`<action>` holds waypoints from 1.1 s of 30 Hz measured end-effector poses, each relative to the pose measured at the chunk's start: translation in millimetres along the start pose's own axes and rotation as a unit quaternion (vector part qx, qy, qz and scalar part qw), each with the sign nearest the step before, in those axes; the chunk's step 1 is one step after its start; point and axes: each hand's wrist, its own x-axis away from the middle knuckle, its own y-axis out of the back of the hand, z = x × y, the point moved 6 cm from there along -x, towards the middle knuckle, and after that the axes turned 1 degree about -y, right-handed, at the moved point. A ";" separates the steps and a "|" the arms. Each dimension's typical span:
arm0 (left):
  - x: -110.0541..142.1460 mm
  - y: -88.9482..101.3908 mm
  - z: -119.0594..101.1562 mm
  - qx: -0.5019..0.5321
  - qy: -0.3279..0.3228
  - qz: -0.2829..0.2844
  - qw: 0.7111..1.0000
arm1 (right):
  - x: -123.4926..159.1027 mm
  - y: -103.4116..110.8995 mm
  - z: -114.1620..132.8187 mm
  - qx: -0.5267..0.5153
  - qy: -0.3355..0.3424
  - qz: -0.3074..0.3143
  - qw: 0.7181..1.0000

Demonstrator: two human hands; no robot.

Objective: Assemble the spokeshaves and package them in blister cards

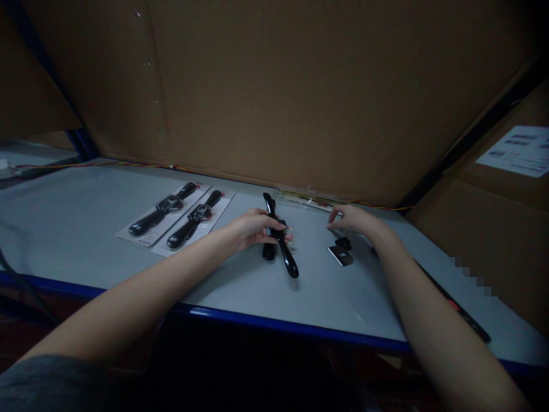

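My left hand (259,228) grips a glossy black spokeshave (289,260) by its middle, with the thumb across the body. A second black spokeshave (269,252) lies under it on the table, partly hidden by my fingers. Farther right, my right hand (349,219) is bent down at the table with thumb and fingertips together; whatever they pinch is too small to make out. Just below it are a small black part (343,243) and a flat metal blade (340,256).
Two carded blister packs with spokeshaves, a left pack (150,220) and a right pack (195,220), lie at left. Clear plastic packaging (309,199) rests by the cardboard wall (274,103). A long black tool with a red part (467,317) lies beyond my right forearm. The table (240,292) has a blue front edge.
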 end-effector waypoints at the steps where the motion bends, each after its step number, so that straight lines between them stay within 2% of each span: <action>1: -0.2 -0.2 0.1 -0.001 -0.001 0.006 1.000 | 0.1 -1.3 1.2 -0.001 0.002 0.005 1.000; 6: 0.7 -0.1 1.3 -0.007 0.001 0.007 1.000 | 2.7 -5.1 9.3 -0.016 0.022 0.014 1.000; 11: -0.8 -0.2 2.9 -0.009 0.001 0.009 1.000 | 10.1 3.1 28.0 -0.041 0.054 -0.019 0.998; 14: -2.1 0.3 3.4 -0.022 0.004 0.001 1.000 | 20.3 10.8 47.5 -0.114 0.098 -0.042 0.988; 16: -2.0 -0.4 3.1 -0.030 0.004 -0.001 1.000 | 30.9 15.1 64.8 -0.233 0.151 -0.039 0.960; 18: -1.3 -1.6 2.3 -0.032 -0.001 0.003 0.999 | 43.3 17.8 82.8 -0.347 0.202 -0.020 0.916; 20: -0.7 -2.5 1.6 -0.034 -0.010 0.006 0.999 | 55.2 19.1 98.8 -0.389 0.240 -0.007 0.889; 23: -0.9 -1.8 2.3 -0.038 -0.016 0.005 0.999 | 69.3 20.5 116.9 -0.364 0.296 -0.018 0.883; 26: -2.0 -0.5 2.8 -0.040 -0.022 0.003 0.999 | 77.4 22.2 126.3 -0.309 0.340 -0.062 0.886; 28: -2.2 -0.6 2.6 -0.038 -0.026 0.007 0.999 | 79.4 21.9 128.8 -0.288 0.350 -0.085 0.887; 33: -1.6 -1.1 3.7 -0.037 -0.020 0.012 0.999 | 79.0 16.1 130.4 -0.287 0.343 -0.091 0.890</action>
